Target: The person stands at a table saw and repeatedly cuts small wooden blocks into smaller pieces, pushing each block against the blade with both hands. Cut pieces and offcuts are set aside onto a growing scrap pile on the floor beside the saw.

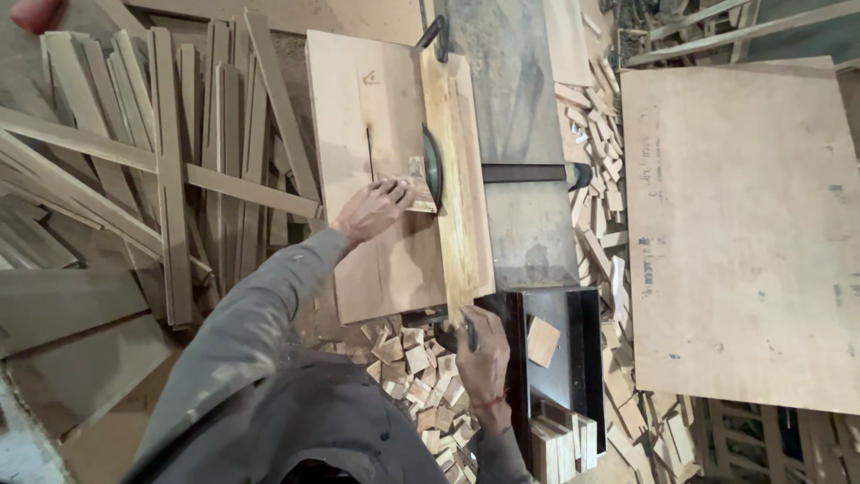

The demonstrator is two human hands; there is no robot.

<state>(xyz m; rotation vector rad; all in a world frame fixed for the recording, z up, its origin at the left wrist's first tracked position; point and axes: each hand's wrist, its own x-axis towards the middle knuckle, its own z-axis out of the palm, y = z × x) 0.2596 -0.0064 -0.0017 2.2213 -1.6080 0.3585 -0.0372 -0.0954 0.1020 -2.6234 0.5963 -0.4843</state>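
Observation:
My left hand [374, 208] presses flat on a small wood piece [416, 184] that lies on a plywood sled [367, 269], right beside the saw blade [433, 166] sticking up through it. A long wooden fence board [457, 197] runs along the sled's right edge. My right hand [482, 354] grips the near end of that sled at a dark handle [448, 341]. Both sleeves are grey and dusty.
A grey saw table [524, 224] lies right of the sled. Long wood strips [170, 170] are piled at the left. Small square offcuts [421, 376] heap below the sled, more scraps [605, 206] to the right. A large plywood sheet [743, 233] fills the right side.

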